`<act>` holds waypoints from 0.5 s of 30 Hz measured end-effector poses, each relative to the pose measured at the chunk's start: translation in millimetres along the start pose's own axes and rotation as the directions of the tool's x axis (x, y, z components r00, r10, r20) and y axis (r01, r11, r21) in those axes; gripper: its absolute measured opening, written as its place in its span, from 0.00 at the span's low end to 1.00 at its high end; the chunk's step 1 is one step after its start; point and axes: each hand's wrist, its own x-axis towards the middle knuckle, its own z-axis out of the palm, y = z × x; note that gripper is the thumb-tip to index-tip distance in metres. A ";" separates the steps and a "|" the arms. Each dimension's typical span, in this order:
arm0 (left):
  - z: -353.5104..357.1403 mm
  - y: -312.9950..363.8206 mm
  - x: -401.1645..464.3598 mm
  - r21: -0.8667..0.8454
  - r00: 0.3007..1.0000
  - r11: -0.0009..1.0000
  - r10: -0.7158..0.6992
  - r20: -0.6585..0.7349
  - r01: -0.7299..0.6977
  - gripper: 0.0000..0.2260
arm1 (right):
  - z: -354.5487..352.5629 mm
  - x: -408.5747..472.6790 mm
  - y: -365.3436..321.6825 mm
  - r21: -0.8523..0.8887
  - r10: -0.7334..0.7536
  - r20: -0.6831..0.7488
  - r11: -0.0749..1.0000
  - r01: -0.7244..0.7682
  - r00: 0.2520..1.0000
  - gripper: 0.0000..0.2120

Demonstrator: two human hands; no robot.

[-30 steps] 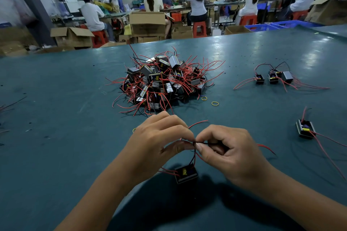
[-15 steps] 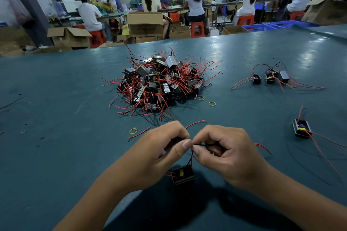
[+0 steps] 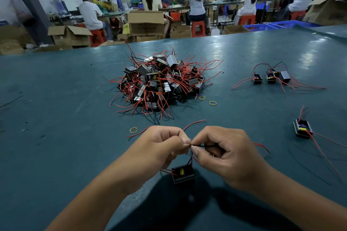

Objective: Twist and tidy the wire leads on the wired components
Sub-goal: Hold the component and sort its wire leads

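Observation:
A small black wired component point(image 3: 183, 174) with a yellow part hangs just below my two hands, over the near part of the green table point(image 3: 56, 118). Its red and black leads run up between my fingertips. My left hand point(image 3: 159, 146) pinches the leads from the left, fingers curled. My right hand point(image 3: 223, 150) pinches the same leads from the right, with a black lead running into its palm. Loose red lead ends stick out above and to both sides of the hands.
A big heap of wired components point(image 3: 159, 82) lies mid-table. Three components point(image 3: 270, 78) sit at the right rear and a single component point(image 3: 302, 129) lies at the right. Yellow rubber bands point(image 3: 213, 102) lie near the heap, one yellow band point(image 3: 133, 129) left of my hands.
My hands have stayed together on the leads, the fingertips shifting slightly as they work the wires. The component has swung a little under them.

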 end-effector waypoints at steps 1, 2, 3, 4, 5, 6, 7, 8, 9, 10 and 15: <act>2.0 0.5 -0.4 -0.065 0.999 0.997 -0.039 -0.002 0.039 0.10 | -0.1 -0.1 0.3 -0.002 0.002 -0.004 1.000 -0.002 1.000 0.05; 3.4 0.6 -0.3 -0.098 0.998 0.994 -0.059 -0.008 0.058 0.10 | -0.2 0.0 1.0 0.011 0.014 -0.011 1.000 -0.014 1.000 0.06; 4.3 0.6 0.2 -0.098 0.998 0.994 -0.057 -0.034 0.053 0.09 | -0.5 0.3 2.1 0.032 0.034 -0.020 0.999 -0.033 0.999 0.07; 4.1 -0.6 1.2 -0.059 0.997 0.998 -0.028 -0.069 0.024 0.09 | -1.1 0.9 3.5 0.057 0.057 -0.029 0.997 -0.056 0.998 0.07; 3.2 -1.4 2.0 -0.005 0.993 1.000 0.022 -0.115 -0.023 0.07 | -1.5 1.4 5.0 0.084 0.083 -0.037 0.993 -0.080 0.996 0.08; 1.2 -2.0 3.0 0.059 0.985 0.995 0.089 -0.149 -0.081 0.05 | -1.8 1.6 6.2 0.108 0.107 -0.042 0.989 -0.102 0.993 0.08; -1.0 -1.6 3.4 0.107 0.975 0.985 0.152 -0.161 -0.136 0.02 | -1.8 1.8 7.0 0.125 0.125 -0.043 0.985 -0.119 0.991 0.08; -3.5 -1.8 3.1 0.161 0.964 0.969 0.215 -0.155 -0.190 0.05 | -1.5 1.6 7.3 0.137 0.139 -0.041 0.982 -0.132 0.989 0.08; -5.5 -2.3 2.0 0.208 0.953 0.949 0.269 -0.138 -0.238 0.08 | -0.9 1.4 7.4 0.150 0.150 -0.037 0.978 -0.143 0.988 0.08; -7.0 -2.5 1.1 0.258 0.941 0.925 0.317 -0.117 -0.280 0.10 | -0.3 1.3 7.2 0.168 0.161 -0.031 0.974 -0.154 0.986 0.07; -7.4 -2.7 4.3 0.610 0.830 0.668 0.557 -0.030 -0.426 0.05 | -1.0 1.0 5.6 0.207 0.187 -0.008 0.961 -0.181 0.982 0.07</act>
